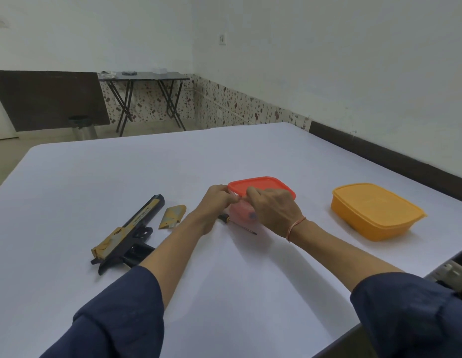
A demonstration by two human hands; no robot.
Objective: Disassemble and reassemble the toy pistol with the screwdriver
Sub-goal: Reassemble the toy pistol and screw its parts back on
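head view: the left hand (pixel 219 196) and right hand (pixel 273 205) both curl their fingers onto the near edge of the red lid (pixel 271 183) of a box whose contents they hide, the screwdriver (pixel 240 224) lying just before it, handle partly behind the left hand, toy pistol (pixel 131 228) and loose gold panel (pixel 172 216) further left on the white table (pixel 121 177), orange box (pixel 374 213) well right.

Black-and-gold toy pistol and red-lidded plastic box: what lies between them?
Head view: a loose gold plastic panel lies beside the toy pistol; then the left hand gripping the box, with a black-handled screwdriver by its wrist.
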